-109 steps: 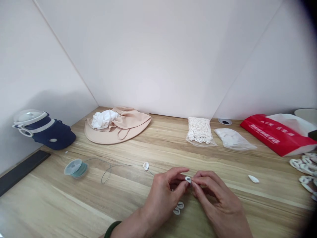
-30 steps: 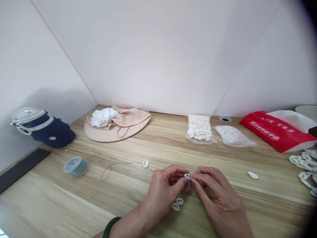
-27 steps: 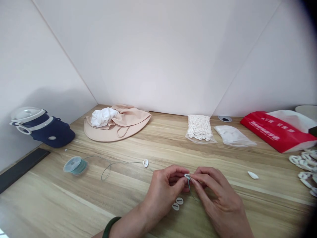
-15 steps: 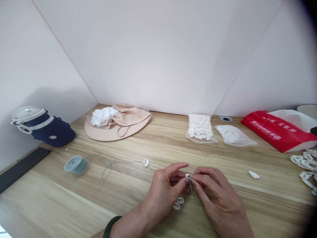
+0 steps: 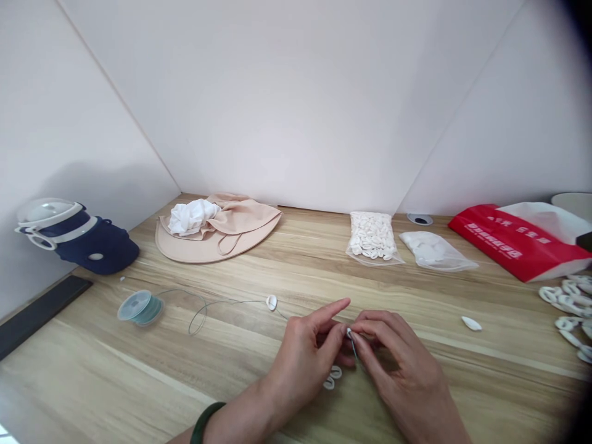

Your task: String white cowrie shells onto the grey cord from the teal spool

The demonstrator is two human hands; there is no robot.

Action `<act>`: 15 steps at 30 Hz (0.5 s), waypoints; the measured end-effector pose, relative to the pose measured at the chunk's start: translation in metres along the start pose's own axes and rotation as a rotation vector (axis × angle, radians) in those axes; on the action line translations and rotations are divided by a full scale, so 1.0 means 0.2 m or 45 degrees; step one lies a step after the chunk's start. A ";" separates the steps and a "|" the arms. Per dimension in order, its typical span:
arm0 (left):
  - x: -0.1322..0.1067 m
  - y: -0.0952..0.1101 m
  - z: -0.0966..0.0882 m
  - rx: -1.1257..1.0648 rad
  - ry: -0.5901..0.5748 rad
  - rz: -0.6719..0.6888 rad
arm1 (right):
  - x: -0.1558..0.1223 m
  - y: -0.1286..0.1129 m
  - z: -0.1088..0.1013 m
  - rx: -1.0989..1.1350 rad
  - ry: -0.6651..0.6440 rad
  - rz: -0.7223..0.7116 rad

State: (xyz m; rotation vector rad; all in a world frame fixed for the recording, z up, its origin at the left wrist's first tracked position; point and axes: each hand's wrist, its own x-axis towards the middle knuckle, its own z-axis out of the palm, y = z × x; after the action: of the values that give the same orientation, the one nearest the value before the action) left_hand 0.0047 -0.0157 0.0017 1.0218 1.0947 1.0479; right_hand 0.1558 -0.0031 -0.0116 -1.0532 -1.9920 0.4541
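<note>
My right hand [image 5: 400, 357] pinches a small white cowrie shell [image 5: 349, 333] at its fingertips, with most of the shell hidden. A thin teal cord [image 5: 354, 348] hangs down from it. My left hand [image 5: 300, 351] is beside the shell, its thumb tip against or very near it and its index finger lifted. Two more cowrie shells [image 5: 330, 377] lie on the wooden table [image 5: 208, 376] just below my hands. Further left, one shell [image 5: 272, 302] sits on a grey-green cord [image 5: 222, 303] that runs from a teal spool [image 5: 141, 308].
At the back stand a bag of cowrie shells [image 5: 372, 235], a bag of white items [image 5: 437, 251], a red bag [image 5: 504, 243] and a beige hat [image 5: 217, 231] with white cloth. A shell chain [image 5: 571, 314] and a single shell [image 5: 471, 323] lie right.
My left index finger has lifted away from the shell, and my left hand has opened a little. The right hand still pinches the shell, and the cord still hangs below it.
</note>
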 end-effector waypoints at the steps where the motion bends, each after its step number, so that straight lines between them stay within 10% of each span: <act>1: 0.00 0.00 0.00 0.023 0.009 -0.002 | 0.00 0.00 0.00 0.023 -0.016 0.027; 9: 0.00 0.00 -0.02 0.203 0.057 0.101 | -0.01 0.01 0.00 0.203 0.015 0.226; 15: -0.01 0.04 -0.10 1.174 0.050 0.930 | 0.00 0.00 -0.02 0.389 0.059 0.461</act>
State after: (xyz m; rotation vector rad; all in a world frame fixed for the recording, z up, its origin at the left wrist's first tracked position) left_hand -0.0164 -0.0150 0.0060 2.2659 1.2951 1.1205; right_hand 0.1597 -0.0026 -0.0095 -1.2138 -1.6266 0.8883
